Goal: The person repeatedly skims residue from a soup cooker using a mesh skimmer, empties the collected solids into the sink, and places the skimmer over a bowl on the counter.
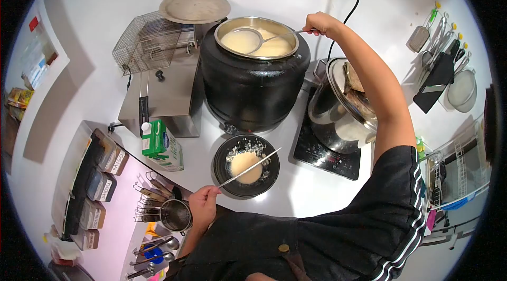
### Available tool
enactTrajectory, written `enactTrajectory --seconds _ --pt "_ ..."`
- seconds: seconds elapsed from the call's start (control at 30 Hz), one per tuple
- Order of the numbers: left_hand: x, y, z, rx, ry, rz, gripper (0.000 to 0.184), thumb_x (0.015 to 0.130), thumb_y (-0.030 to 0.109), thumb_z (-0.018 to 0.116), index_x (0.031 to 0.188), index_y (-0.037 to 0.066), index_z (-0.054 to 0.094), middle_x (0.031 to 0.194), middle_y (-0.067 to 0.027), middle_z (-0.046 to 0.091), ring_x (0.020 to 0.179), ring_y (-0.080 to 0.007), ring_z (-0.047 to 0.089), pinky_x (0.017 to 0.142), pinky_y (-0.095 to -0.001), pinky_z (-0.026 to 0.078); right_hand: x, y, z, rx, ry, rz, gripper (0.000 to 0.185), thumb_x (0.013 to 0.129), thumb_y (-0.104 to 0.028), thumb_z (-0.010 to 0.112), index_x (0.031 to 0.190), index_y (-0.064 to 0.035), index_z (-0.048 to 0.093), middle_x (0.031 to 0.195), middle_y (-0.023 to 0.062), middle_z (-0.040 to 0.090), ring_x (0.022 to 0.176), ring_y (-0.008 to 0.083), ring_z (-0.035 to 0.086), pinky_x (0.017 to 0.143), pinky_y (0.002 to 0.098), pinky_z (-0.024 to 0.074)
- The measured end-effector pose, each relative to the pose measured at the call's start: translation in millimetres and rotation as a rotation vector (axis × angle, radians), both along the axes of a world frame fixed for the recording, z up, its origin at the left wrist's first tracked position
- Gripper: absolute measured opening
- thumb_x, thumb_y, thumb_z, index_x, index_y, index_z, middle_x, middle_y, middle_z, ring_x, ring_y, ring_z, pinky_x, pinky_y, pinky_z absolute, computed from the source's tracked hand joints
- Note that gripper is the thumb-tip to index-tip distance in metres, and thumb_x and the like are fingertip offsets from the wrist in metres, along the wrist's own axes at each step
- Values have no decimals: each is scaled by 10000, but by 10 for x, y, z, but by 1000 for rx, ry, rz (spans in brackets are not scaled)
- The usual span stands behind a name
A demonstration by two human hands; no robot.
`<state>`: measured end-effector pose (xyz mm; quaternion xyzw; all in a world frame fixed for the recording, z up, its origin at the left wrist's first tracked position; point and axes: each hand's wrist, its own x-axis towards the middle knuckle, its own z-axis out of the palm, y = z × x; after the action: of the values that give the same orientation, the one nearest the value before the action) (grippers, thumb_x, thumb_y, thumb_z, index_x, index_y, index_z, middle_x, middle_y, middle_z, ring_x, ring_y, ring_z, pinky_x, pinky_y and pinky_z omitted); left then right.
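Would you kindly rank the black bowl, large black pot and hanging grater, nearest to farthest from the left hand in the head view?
1. Black bowl, just beyond the left hand.
2. Large black pot, behind the bowl.
3. Hanging grater, at upper right.

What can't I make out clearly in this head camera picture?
All in the head view:
Floor of the bowl: partly hidden under pale liquid.
Part of the steel pot: behind the right arm.
Stick's near end: inside the left hand.
Utensil's handle end: covered by the right hand.
Carton's fine print: too small.
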<state>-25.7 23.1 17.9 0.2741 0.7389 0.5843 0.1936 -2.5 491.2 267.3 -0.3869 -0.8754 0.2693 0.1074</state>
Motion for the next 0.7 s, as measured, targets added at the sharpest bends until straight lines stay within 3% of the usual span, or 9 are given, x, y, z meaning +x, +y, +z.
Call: enactTrajectory --seconds 0.2,0.3,0.4,0.43,0.5,0.57,0.63,0.67,0.7 --pt "17 22 61 34 -2 1 217 825 165 527 715 -6 603 500 52 417 479 -32 320 436 -199 247 72 -4 6 -45 9 -31 189 635 -176 593 504 -61 520 416 10 387 358 86 251 362 263 158" --pt "16 23 61 20 6 -1 211 824 160 529 718 -6 604 494 59 403 472 -30 310 427 -203 236 94 1 58 -9 11 -54 165 634 -189 584 539 -59 555 427 31 442 378 113 359 376 270 246" --pt "11 28 27 42 -12 -2 209 825 154 527 718 -8 604 493 62 402 469 -27 304 422 -202 230 132 -143 271 552 -132 -165 201 619 -253 519 647 -95 641 636 119 607 646 250 601 554 330 453" --pt "6 32 21 30 -17 -4 209 826 151 525 716 -9 603 494 63 403 469 -25 303 421 -201 228 118 -222 296 554 -133 -167 201 619 -253 519 647 -95 641 636 119 607 646 250 601 554 330 453" --pt "2 51 6 18 -23 -12 209 827 148 523 715 -9 602 494 63 404 469 -24 302 421 -200 226 93 -409 317 1074 -64 -107 191 607 -244 535 657 -89 635 684 125 615 677 268 604 586 356 468" --pt "-1 74 -11 60 -10 -24 203 829 142 520 721 -10 601 503 62 421 467 -21 303 418 -198 224 27 -530 328 1150 -114 -51 178 580 -239 564 655 -89 625 703 127 612 697 282 603 606 379 474" --pt "-4 81 -14 60 -35 -34 198 827 140 521 726 -11 601 515 57 438 472 -22 313 422 -196 234 -77 -526 245 1444 -58 311 124 580 -187 565 644 -94 616 661 107 603 657 281 602 583 367 475" --pt "-8 81 -16 59 -59 -41 193 826 138 523 732 -11 601 527 53 454 477 -23 324 427 -194 245 -131 -545 201 1444 -59 310 124 580 -187 565 644 -94 616 661 107 603 657 281 602 583 367 475" --pt "-10 82 -15 59 -59 -42 193 826 138 523 732 -11 601 527 53 454 477 -23 324 427 -194 245 -185 -565 152 1518 -104 469 99 590 -164 558 633 -97 615 654 101 601 645 273 601 574 361 475"
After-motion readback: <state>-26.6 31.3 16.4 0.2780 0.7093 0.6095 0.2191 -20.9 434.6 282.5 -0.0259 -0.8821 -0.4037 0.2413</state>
